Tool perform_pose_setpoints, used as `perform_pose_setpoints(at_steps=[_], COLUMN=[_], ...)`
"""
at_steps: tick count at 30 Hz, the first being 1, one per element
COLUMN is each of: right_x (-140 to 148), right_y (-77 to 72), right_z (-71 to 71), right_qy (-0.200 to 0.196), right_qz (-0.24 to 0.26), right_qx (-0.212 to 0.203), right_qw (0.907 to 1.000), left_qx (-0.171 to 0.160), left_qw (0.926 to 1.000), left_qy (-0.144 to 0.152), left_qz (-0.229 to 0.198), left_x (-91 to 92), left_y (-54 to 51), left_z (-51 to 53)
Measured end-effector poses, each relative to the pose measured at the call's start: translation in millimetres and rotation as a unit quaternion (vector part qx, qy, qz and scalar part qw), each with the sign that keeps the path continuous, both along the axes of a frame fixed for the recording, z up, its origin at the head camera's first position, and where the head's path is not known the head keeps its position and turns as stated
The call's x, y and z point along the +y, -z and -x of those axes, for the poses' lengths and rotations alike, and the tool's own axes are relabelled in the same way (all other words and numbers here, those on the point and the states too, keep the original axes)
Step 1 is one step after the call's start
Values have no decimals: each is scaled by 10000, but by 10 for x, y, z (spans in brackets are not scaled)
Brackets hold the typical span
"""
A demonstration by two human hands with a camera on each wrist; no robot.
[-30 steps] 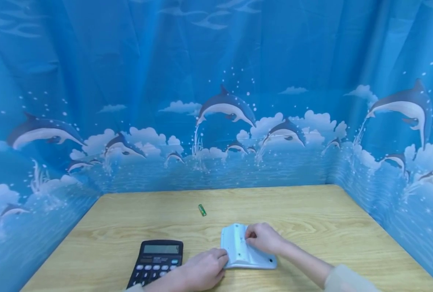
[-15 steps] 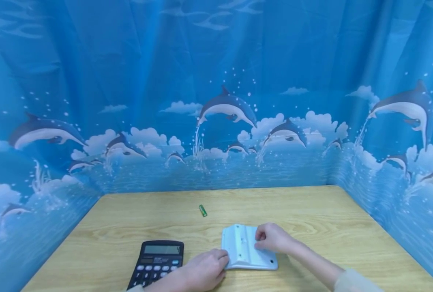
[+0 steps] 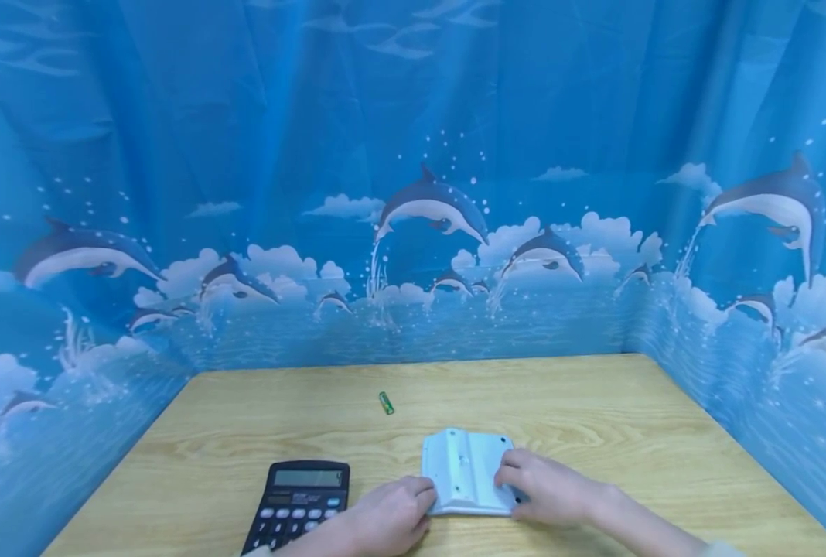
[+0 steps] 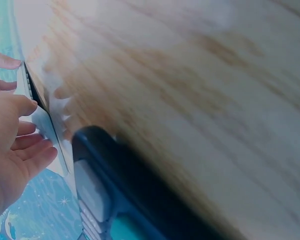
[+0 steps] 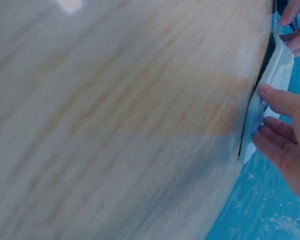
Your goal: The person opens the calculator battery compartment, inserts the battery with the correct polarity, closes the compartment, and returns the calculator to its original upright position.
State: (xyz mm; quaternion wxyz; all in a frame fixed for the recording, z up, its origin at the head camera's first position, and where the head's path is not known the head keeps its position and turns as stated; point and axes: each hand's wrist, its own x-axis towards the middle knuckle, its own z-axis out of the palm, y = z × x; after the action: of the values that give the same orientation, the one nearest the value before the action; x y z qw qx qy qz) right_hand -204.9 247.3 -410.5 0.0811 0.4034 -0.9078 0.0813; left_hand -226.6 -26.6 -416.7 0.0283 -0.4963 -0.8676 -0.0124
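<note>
Gripping the near left corner of the pale device [image 3: 476, 472], your left hand [image 3: 394, 514] pins it with thumb and curled fingers; your right hand [image 3: 548, 486] holds its right edge, thumb at the near corner. Between your hands the device lies ridged side up, its long axis running left to right, the raised ridge toward your left. Beside your left forearm, the black calculator [image 3: 300, 499] points away from you, display end far. Beyond, a green battery [image 3: 386, 403] lies on the table [image 3: 594, 402], its far end leaning left, before the dolphin curtain [image 3: 315, 247].
</note>
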Motion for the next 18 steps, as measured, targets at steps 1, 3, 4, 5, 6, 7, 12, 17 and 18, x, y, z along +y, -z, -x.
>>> perform_pose_setpoints(at_steps=[1, 3, 4, 5, 6, 7, 12, 17, 18], right_x=[4, 7, 8, 10, 12, 14, 23, 20, 15], right_y=[10, 20, 23, 27, 30, 31, 47, 45, 42], right_z=[7, 24, 31, 37, 43, 46, 48, 37, 36], right_qy=[-31, -76, -84, -102, -119, -137, -197, -111, -77], right_qz=[-8, 8, 9, 18, 25, 34, 139, 202, 189], right_qx=[3, -67, -119, -152, -189, -231, -235, -380, -418], right_qw=[10000, 9999, 9999, 9998, 9997, 9996, 9994, 9990, 9989], left_qx=[-90, -313, -447, -567, -681, -745, -503, -452, -550], left_qw=[9999, 9995, 9989, 9983, 9976, 9972, 9985, 9954, 9923], left_qy=[-36, -86, -111, -113, -108, -67, 103, -680, -940], left_qz=[24, 42, 39, 32, 24, -8, -203, -509, -588], left_x=[5, 15, 21, 26, 32, 37, 69, 196, 229], left_y=[-4, -22, -33, -47, -62, -77, -191, -332, -355], left_z=[6, 21, 28, 37, 47, 57, 103, 157, 165])
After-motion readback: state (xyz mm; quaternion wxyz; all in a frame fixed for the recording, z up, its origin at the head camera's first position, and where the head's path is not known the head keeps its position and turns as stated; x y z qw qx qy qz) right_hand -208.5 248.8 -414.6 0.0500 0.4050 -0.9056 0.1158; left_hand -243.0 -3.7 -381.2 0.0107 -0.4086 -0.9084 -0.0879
